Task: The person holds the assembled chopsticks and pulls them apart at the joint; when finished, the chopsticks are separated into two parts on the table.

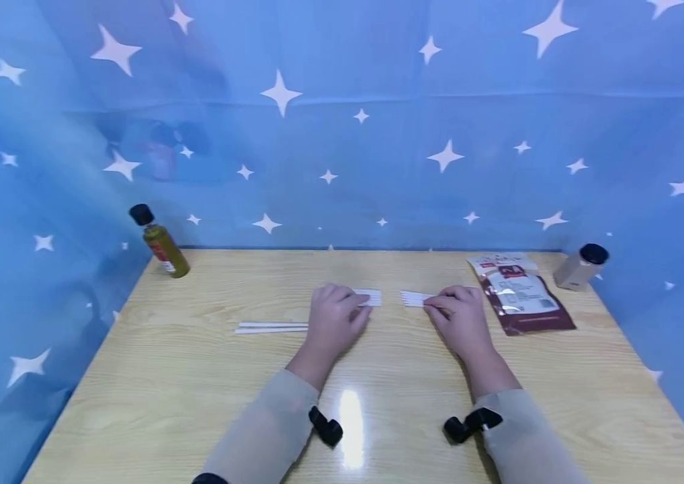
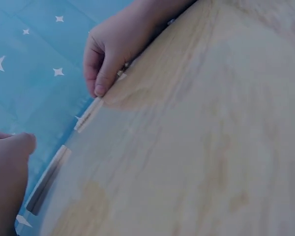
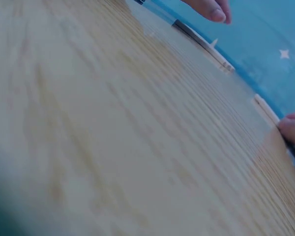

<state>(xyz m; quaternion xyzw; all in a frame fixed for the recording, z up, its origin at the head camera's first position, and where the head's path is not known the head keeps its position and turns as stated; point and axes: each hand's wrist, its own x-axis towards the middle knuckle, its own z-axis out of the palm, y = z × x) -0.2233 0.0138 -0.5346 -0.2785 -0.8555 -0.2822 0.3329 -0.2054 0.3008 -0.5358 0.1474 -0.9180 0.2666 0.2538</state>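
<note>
In the head view, thin white strips (image 1: 373, 297) lie side by side beside the fingertips of the left hand (image 1: 334, 321). That hand's fingers are loosely bent; in the right wrist view a small gap shows between the left hand (image 3: 209, 7) and its strips (image 3: 204, 45). A second set of white strips (image 1: 412, 298) lies to the right, its outer end pinched between thumb and fingers of the right hand (image 1: 461, 321). The left wrist view shows this pinch by the right hand (image 2: 113, 49) too. Two more strips (image 1: 269, 330) rest left of the left hand.
A green bottle with a black cap (image 1: 164, 250) stands at the table's back left. At the back right are a brown and white packet (image 1: 523, 292) and a black-lidded jar (image 1: 578, 269). Blue cloth with white stars (image 1: 342, 134) hangs behind the wooden table (image 1: 197, 403).
</note>
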